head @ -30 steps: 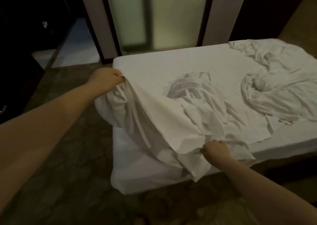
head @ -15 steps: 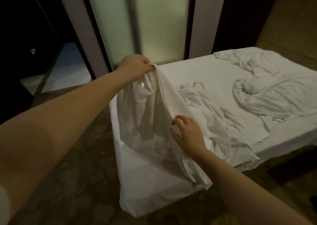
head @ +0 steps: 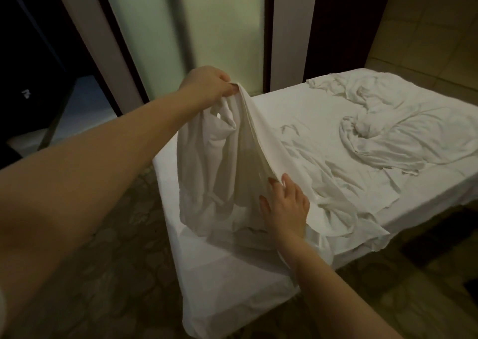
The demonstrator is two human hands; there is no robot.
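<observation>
A white sheet (head: 227,162) hangs in folds over the near left corner of a white bed (head: 232,281). My left hand (head: 209,84) grips a bunched corner of the sheet and holds it up above the bed's corner. My right hand (head: 284,206) lies lower, with its fingers spread and fairly straight against the sheet's hanging edge. The rest of the sheet trails crumpled across the mattress to the right.
A second crumpled white cloth (head: 388,131) lies at the far right of the bed. Frosted glass panels (head: 207,28) with pale frames stand behind the bed. Patterned dark carpet (head: 116,274) covers the floor on the left, and a tiled wall (head: 426,28) rises at right.
My left hand has lifted the sheet's corner up and rightwards. My right hand let go of the lower edge, moved up and left along the sheet, and its fingers straightened.
</observation>
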